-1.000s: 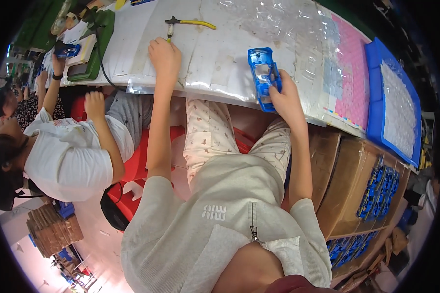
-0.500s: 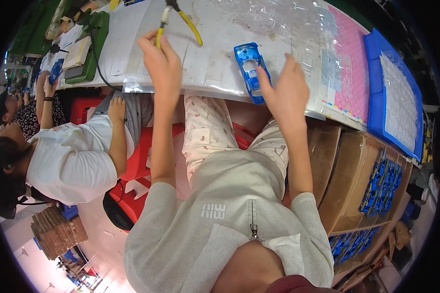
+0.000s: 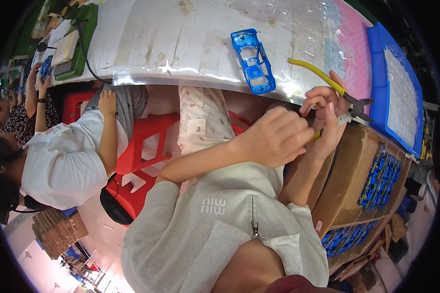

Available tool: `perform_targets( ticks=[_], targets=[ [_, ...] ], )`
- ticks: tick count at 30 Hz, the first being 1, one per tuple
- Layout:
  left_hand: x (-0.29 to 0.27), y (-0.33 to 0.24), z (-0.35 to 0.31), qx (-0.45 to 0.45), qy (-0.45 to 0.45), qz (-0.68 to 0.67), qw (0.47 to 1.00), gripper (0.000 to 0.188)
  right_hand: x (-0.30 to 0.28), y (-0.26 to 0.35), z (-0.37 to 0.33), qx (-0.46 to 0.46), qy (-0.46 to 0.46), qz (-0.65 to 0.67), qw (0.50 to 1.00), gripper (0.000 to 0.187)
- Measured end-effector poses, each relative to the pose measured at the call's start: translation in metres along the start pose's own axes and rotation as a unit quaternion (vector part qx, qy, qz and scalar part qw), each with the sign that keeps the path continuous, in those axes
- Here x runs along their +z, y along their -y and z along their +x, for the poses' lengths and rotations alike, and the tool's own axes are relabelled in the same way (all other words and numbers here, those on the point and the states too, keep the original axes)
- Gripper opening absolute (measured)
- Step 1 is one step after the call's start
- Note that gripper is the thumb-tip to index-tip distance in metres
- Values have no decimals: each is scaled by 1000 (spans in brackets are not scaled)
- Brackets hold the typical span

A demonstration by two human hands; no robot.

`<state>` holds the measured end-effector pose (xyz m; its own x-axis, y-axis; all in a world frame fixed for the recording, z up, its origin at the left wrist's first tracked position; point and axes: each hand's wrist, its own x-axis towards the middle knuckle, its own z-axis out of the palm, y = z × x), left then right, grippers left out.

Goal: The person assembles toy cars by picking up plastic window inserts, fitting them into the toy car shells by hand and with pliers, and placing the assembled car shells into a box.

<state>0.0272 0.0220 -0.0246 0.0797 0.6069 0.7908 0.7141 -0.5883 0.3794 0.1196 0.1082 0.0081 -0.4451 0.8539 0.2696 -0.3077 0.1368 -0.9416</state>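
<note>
White worktable (image 3: 181, 44) now bare of hands — blue toy car body (image 3: 253, 61) released, yellow-handled cutters (image 3: 344, 95) clasped by both hands off its edge.

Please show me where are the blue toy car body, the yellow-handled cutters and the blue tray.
blue toy car body (image 3: 253, 61): head view, on its roof opening.
yellow-handled cutters (image 3: 318, 73): head view, on the upper yellow handle.
blue tray (image 3: 376, 53): head view, on its left rim.
</note>
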Motion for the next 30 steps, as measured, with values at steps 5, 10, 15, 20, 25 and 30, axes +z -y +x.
perform_targets(
  ticks=[5, 10, 15, 20, 25, 30],
  targets=[
    [-19, 21, -4, -185, 35, 159, 969, 45, -22, -10, -3, -52, -68, -10, 996, 48],
    [-10, 37, -17, -260, 93, 271, 922, 43, -11, -11, -5, -31, -57, -21, 998, 48],
    [-13, 44, -23, -232, 120, 285, 922, 44, -1, -14, -5, -13, -14, -9, 1000, 45],
    [-25, 48, -17, -223, 139, 243, 934, 41, -1, -14, 0, -27, 19, -20, 999, 43],
    [-40, 57, -22, -193, 145, 198, 950, 31, 0, -15, 0, -33, 37, -67, 997, 22],
    [-45, 67, -27, -161, 142, 173, 961, 23, 10, -24, 8, 16, 19, -86, 996, 14]
  ],
)
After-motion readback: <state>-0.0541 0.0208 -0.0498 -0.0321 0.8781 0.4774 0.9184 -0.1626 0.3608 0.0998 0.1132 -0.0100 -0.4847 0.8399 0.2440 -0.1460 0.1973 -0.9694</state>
